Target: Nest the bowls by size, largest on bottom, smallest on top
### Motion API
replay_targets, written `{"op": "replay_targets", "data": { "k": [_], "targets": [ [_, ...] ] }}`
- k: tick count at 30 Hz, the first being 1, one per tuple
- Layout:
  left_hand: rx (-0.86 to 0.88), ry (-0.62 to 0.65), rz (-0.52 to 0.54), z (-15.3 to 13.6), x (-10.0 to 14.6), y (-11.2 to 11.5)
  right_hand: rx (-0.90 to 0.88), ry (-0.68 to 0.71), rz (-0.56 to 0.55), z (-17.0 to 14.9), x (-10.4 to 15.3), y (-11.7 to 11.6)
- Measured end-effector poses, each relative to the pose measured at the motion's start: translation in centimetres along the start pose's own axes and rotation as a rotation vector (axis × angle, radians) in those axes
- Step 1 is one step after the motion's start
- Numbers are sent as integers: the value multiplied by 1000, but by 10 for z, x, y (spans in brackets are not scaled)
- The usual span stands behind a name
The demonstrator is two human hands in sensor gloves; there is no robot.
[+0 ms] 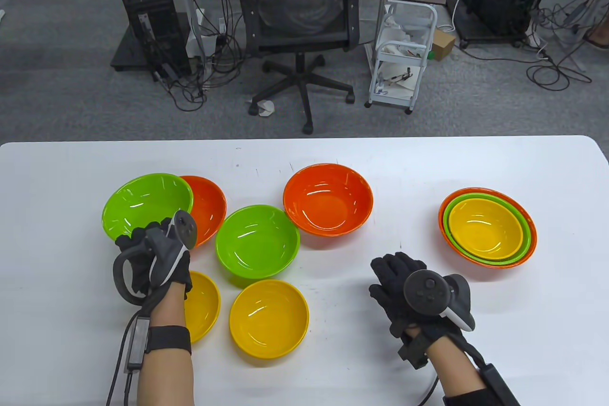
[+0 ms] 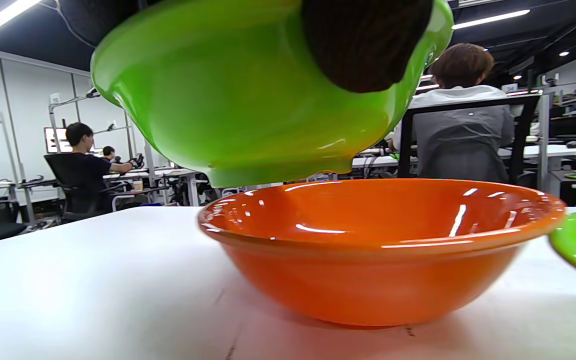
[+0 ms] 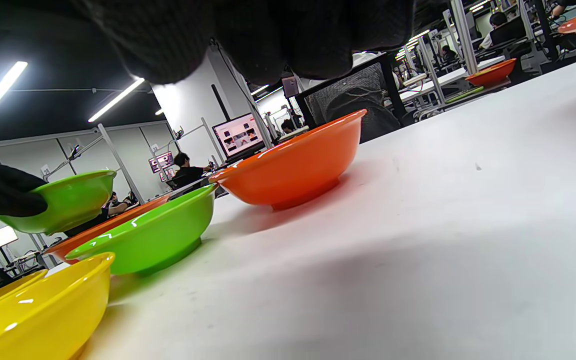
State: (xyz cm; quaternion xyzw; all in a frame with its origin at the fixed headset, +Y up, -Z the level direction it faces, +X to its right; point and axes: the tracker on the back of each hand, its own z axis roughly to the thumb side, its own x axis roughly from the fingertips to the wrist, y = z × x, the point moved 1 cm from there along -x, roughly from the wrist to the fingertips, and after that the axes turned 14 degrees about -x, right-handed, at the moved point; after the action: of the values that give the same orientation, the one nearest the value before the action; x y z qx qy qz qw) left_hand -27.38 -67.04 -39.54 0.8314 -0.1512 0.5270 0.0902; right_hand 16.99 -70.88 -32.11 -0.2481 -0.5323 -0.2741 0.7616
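A green bowl [image 1: 145,201] is held off the worktop [image 1: 409,168] by the left hand [image 1: 147,258], whose grip is pinched on the bowl's near rim, one gloved fingertip [image 2: 368,42] being seen against its outer wall in the left wrist view. Just below and beyond that grip an orange bowl [image 1: 207,208] rests on the worktop, the green bowl's base hanging over its left part without touching it. To the right of the grip a second green bowl [image 1: 257,242] stands, and beyond that a second orange bowl [image 1: 328,199]. Nearer than the grip two yellow bowls are set: one [image 1: 202,303] partly hidden under the left wrist, the other [image 1: 269,318] to its right. The right hand [image 1: 404,289] is held above bare worktop with its fingers spread and extended, nothing being gripped. Beyond and to the right of that hand a finished stack [image 1: 487,227] is seen: yellow inside green inside orange.
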Motion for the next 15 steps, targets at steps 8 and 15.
{"op": "replay_targets", "data": {
  "k": [8,15],
  "targets": [
    [-38,47,23,28,-4,2,-5,-5,8,-1,0,0],
    [-92,63,5,40,-4,14,-22,-23,18,-4,-2,-1]
  ]
}}
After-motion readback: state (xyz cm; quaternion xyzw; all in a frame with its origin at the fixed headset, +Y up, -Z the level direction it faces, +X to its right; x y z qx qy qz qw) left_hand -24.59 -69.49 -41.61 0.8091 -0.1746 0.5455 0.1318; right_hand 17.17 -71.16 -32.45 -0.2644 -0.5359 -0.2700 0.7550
